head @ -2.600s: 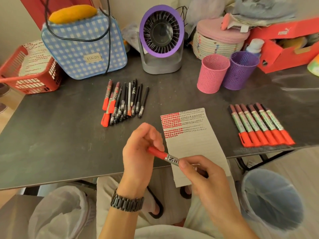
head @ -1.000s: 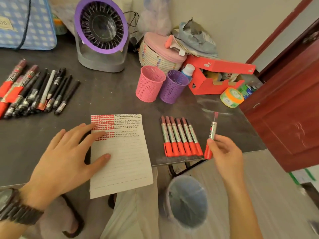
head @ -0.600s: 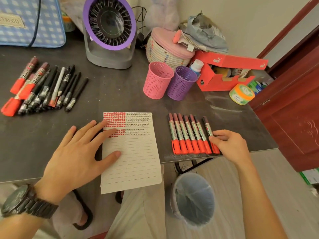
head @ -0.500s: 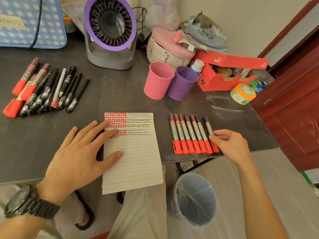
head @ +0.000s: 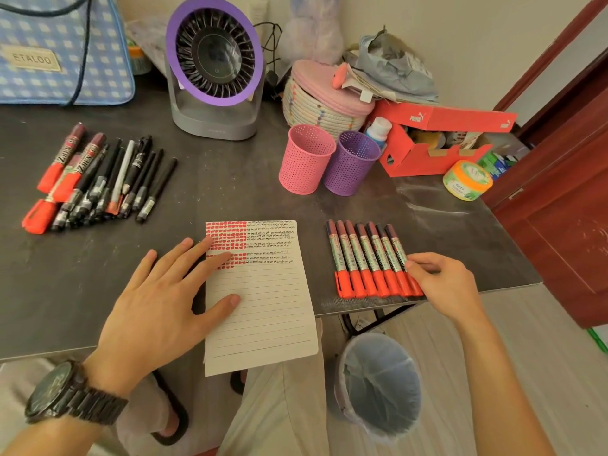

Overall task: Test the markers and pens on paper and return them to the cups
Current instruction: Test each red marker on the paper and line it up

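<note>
A lined sheet of paper (head: 263, 307) with red and black test marks along its top lies at the table's front edge. My left hand (head: 158, 307) presses flat on its left side, fingers spread. To the right, several red-capped markers (head: 365, 258) lie in a neat row. My right hand (head: 444, 284) rests beside the row, its fingertips touching the rightmost marker, which lies on the table. A pink mesh cup (head: 306, 162) and a purple mesh cup (head: 352, 166) stand behind, both looking empty. A pile of red markers and black pens (head: 98, 182) lies at the left.
The dark table (head: 230, 185) carries a purple fan (head: 214, 67), a checked blue bag (head: 59, 54), a woven basket (head: 322, 97), a red shoebox (head: 437, 143) and a small round tub (head: 467, 179). A lined waste bin (head: 378, 386) stands on the floor below the table's right edge.
My right hand carried a red marker over and laid it at the right end of the row. It now rests against that marker. My left hand stayed flat on the paper.
</note>
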Demonstrator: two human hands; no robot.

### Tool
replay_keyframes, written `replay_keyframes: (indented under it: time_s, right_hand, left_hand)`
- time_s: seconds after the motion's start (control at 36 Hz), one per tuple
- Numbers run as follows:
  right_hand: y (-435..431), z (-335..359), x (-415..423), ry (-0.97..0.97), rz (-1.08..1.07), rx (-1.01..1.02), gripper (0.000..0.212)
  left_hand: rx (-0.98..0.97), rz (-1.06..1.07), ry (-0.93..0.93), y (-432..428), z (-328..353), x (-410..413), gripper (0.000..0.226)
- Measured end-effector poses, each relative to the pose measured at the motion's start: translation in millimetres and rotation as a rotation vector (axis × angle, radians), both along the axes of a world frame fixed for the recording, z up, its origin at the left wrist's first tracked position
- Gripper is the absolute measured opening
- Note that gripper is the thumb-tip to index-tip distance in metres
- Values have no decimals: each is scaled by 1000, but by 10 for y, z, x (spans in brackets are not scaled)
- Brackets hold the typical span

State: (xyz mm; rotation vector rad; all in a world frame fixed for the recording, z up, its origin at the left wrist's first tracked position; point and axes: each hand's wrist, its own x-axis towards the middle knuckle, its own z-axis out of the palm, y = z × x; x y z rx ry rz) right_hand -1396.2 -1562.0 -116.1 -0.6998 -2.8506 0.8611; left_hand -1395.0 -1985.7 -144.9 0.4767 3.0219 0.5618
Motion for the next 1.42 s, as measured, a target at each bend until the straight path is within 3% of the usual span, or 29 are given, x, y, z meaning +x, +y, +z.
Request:
replay_keyframes:
  time_s: [0.22, 0.39, 0.58, 0.78, 0.92, 1.11, 1.25, 1.42]
  right_hand:
    - [-64, 39, 51, 53, -47, 27, 5]
    - [-524, 73, 200, 324, -88, 66, 8]
    - [-1567, -1, 319, 520, 190, -115, 17]
    - [-2160, -207, 203, 413, 423, -63, 26]
    - [-2226, -339, 65, 306, 447, 7, 32]
    - [-2199, -476, 68, 346, 457, 115, 33]
    - [-2201, -495, 62, 345, 453, 121, 37]
    - [-2193, -514, 53, 349, 455, 128, 39]
  left_hand:
    - [18, -5, 9, -16, -6, 7, 78]
    - [44, 24, 35, -4, -26, 19, 87]
    - [55, 31, 71, 5, -62, 22, 85]
    - [71, 26, 76, 0, -59, 20, 83]
    - [78, 31, 81, 8, -54, 25, 82]
    - [78, 18, 59, -2, -44, 12, 78]
    - [432, 45, -57, -205, 89, -50, 57]
    - [428, 293, 247, -815, 315, -328, 28]
